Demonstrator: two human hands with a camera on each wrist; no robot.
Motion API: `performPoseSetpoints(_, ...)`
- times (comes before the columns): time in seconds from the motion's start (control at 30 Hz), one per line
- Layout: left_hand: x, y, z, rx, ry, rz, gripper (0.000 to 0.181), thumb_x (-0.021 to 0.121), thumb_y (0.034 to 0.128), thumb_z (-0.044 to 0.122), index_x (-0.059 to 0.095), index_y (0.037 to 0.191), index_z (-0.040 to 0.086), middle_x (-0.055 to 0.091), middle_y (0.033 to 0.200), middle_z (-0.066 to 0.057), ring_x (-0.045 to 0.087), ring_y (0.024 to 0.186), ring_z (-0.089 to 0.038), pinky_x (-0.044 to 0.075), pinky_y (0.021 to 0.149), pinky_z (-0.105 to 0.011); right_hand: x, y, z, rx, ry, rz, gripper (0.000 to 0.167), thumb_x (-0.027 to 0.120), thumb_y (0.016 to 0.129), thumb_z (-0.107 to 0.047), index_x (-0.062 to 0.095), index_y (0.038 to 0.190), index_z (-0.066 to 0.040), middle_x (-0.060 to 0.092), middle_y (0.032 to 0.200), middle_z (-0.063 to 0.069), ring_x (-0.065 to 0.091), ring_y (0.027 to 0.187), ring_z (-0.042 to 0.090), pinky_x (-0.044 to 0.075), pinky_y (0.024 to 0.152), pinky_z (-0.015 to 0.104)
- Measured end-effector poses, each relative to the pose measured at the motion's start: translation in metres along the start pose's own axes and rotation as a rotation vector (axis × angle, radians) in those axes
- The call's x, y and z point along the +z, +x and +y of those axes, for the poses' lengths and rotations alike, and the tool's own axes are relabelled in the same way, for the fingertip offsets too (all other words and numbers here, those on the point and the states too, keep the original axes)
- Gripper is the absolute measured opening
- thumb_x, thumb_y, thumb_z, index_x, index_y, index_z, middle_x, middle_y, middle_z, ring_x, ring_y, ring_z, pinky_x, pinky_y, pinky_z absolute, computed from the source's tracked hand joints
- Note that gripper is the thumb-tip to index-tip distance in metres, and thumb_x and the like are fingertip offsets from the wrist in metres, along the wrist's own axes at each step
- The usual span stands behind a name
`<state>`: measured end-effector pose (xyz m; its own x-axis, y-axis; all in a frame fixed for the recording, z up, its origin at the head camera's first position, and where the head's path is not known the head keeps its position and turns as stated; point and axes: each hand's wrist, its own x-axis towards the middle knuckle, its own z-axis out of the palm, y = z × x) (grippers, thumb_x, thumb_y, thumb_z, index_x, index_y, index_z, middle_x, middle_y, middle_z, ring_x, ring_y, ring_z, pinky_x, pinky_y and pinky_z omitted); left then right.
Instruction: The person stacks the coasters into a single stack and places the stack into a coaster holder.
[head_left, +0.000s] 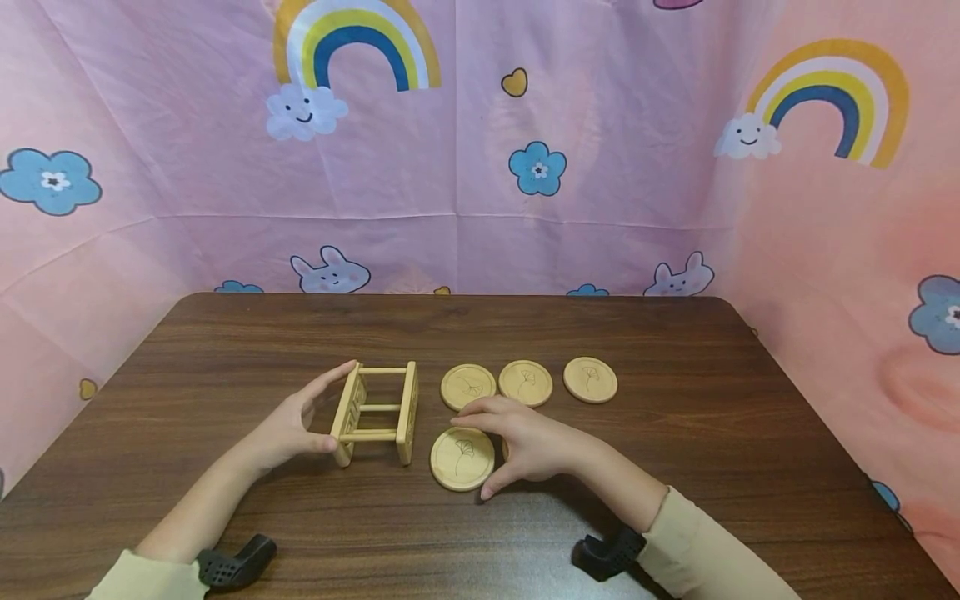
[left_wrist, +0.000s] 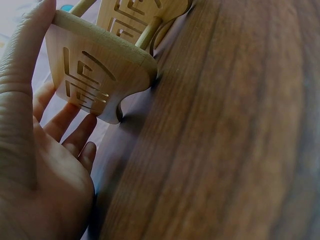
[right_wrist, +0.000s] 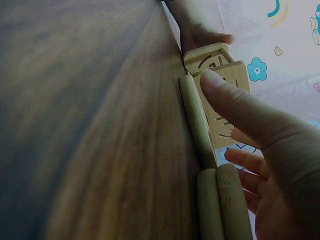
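My left hand [head_left: 288, 433] grips the left side panel of a pale wooden coaster rack [head_left: 407, 412], thumb at its near end and fingers at its far end. Slotted cut-outs show in the rack's panel in the left wrist view. A round wooden coaster [head_left: 459, 462] with a carved ginkgo leaf lies flat to the right of the rack. Above its right side hovers my right hand [head_left: 528, 442], thumb and fingers spread apart. Below that palm, two stacked coasters [right_wrist: 232, 202] show edge-on in the right wrist view; the hand mostly hides them from the head view.
Three more coasters lie in a row behind the right hand: a left one [head_left: 468, 387], a middle one [head_left: 526, 383] and a right one [head_left: 590, 380]. The dark wooden table [head_left: 675, 367] ends at a patterned pink cloth [head_left: 465, 167] hanging behind and at both sides.
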<state>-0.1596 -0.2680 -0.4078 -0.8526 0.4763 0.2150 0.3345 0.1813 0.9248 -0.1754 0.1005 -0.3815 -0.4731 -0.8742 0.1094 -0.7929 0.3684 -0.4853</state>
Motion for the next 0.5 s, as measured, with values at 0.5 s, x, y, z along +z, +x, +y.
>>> performPoseSetpoints(0.5,0.0,-0.001,-0.002,-0.001,-0.002,0.001,0.095,0.082,0.0762,0.031,0.026,0.152,0.018,0.025,0.154,-0.017,0.026,0.136,-0.013,0.004,0.103,-0.067,0.003,0.011,0.0,-0.013,-0.07,-0.066,0.094,0.087,0.063,-0.044,0.048,0.141,-0.012,0.046,0.135,0.002,0.039,0.125,0.015,0.03,0.105,0.031)
